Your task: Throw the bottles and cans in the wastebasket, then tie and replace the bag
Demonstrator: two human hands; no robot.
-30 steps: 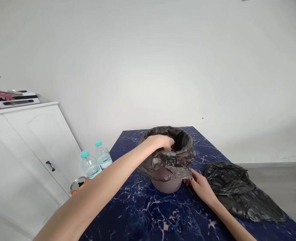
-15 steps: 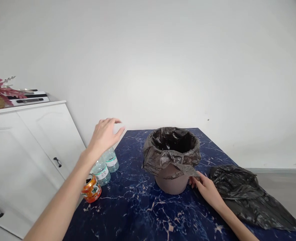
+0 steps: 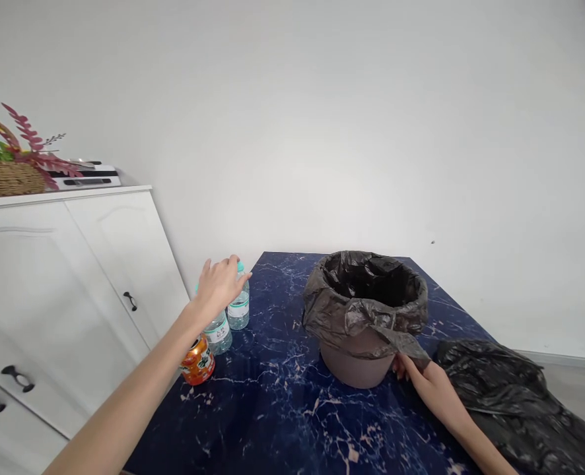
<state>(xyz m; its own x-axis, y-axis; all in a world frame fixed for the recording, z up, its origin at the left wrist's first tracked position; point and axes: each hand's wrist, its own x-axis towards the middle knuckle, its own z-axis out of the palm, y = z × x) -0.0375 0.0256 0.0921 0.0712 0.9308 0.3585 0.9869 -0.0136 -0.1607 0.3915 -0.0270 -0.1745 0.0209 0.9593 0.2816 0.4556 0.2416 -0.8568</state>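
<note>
My left hand [image 3: 219, 285] is at the cap of the farther water bottle [image 3: 239, 309], thumb and fingers apart on either side of the cap; I cannot tell whether they touch it. Below that hand stand a nearer water bottle [image 3: 219, 335], partly hidden by it, and an orange drink can [image 3: 198, 363]. A grey-brown trash bin [image 3: 354, 364] stands upright, lined with a black plastic bag [image 3: 332, 323] folded over its rim. My right hand [image 3: 431, 386] has its fingers curled against the bin's lower right side, under a loose flap of the bag.
The blue marble-patterned table [image 3: 273, 415] reaches the white wall. Another black plastic bag [image 3: 515, 389] lies crumpled along its right edge. At left is a white cabinet [image 3: 99, 264] with a wicker basket [image 3: 10, 178] of artificial plants on top.
My left hand has come down and slightly right, to the farther bottle's cap. My right hand stays at the bin. The whole view has shifted, so most things appear farther right.
</note>
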